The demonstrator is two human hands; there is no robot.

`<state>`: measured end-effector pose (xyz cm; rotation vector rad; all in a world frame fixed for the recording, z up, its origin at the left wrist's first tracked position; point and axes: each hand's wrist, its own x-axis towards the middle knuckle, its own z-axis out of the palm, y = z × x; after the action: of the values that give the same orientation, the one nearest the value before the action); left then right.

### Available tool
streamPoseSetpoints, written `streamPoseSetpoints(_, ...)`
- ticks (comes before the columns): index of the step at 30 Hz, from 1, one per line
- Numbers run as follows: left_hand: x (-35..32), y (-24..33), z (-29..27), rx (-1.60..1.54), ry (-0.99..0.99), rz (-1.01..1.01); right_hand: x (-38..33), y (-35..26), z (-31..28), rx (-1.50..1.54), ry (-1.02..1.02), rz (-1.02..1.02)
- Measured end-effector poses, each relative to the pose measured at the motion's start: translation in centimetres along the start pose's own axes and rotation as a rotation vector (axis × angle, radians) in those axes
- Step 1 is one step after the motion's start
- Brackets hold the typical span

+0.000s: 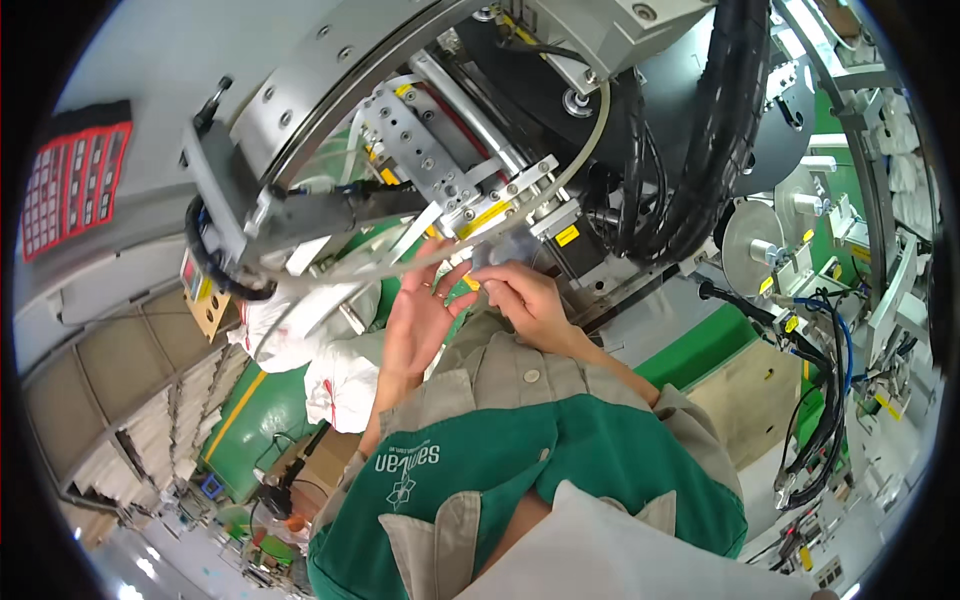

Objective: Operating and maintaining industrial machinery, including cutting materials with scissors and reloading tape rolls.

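My right hand (525, 300) fingertips pinch a small clear film piece (500, 250), just below the yellow-labelled bracket (487, 215). My left hand (420, 315) is open beside it, fingers spread, palm facing the film. I judge the film light, floppy and slippery; best gripped by its edge. A black cable bundle (700, 150) hangs right of the bracket.

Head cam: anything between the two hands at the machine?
In the head view a small yellow piece shows in the narrow gap between the left hand and right hand, under the machine's metal bracket.
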<state>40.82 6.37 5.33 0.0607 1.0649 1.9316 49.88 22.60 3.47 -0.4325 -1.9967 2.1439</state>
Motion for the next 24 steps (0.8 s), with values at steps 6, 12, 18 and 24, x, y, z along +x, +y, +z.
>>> streamPoseSetpoints(6, 2.1, 1.0, 2.1, -0.198, -0.055, 0.090, 1.1, 0.5, -1.3, 0.018, -0.109, 0.099)
streamPoseSetpoints(12, 3.0, 0.9, 2.8, -0.144, 0.048, 0.102, 1.0, 2.2, -1.6, 0.054, -0.152, 0.147)
streamPoseSetpoints(18, 2.9, 0.8, 2.5, -0.055, 0.025, 0.150, 0.9, 2.9, -1.6, -0.006, -0.096, -0.030)
streamPoseSetpoints(24, -0.6, 0.2, 1.3, -0.051, 0.084, 0.135, 0.0, 1.0, -1.9, -0.047, -0.161, 0.180)
